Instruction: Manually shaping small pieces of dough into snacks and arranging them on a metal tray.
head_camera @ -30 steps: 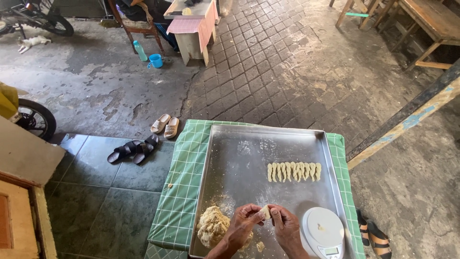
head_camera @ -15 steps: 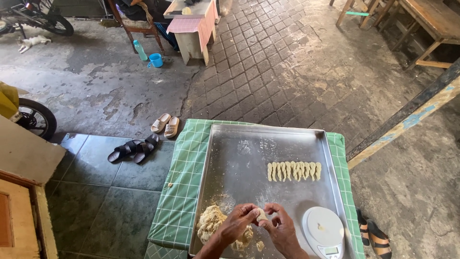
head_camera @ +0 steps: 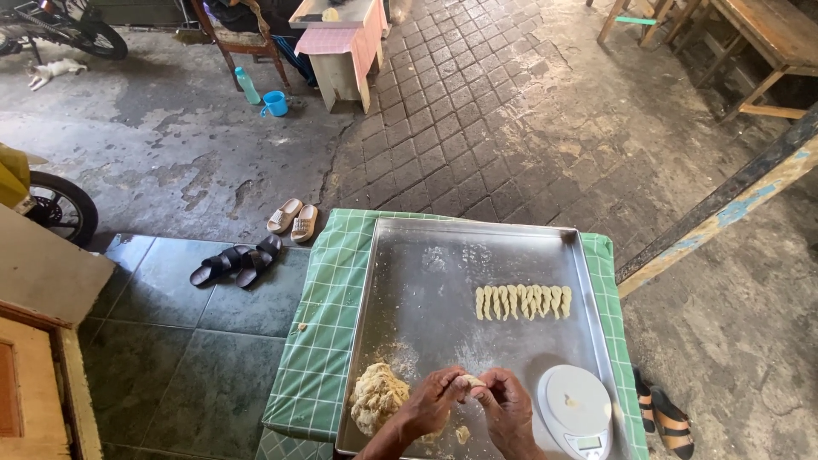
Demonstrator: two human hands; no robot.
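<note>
left hand (head_camera: pixel 433 399): bottom centre of frame, palm down over the tray, fingers curled in, fingertips meeting the right hand's; grip pinched narrow on the dough piece.
right hand (head_camera: pixel 508 407): just right of it, knuckles up, fingers bent toward the left hand; grip closed on the same dough piece.
dough piece (head_camera: pixel 469 381): small pale lump, pinched between both hands' fingertips, low over the tray's near edge.
metal tray (head_camera: pixel 443 281): large, rectangular, floured, fills most of the table; centre bare.
dough mound (head_camera: pixel 377 398): lower left corner of the tray, touching the left hand's wrist side.
twisted dough sticks (head_camera: pixel 522 301): one tight row, right of tray centre, well apart from the hands.
kitchen scale (head_camera: pixel 577 405): round, white, lower right corner of the tray, just beside the right hand.
dough scrap (head_camera: pixel 461 434): on the tray below the hands.
table (head_camera: pixel 328 341): green checked cloth, showing around the tray.
</note>
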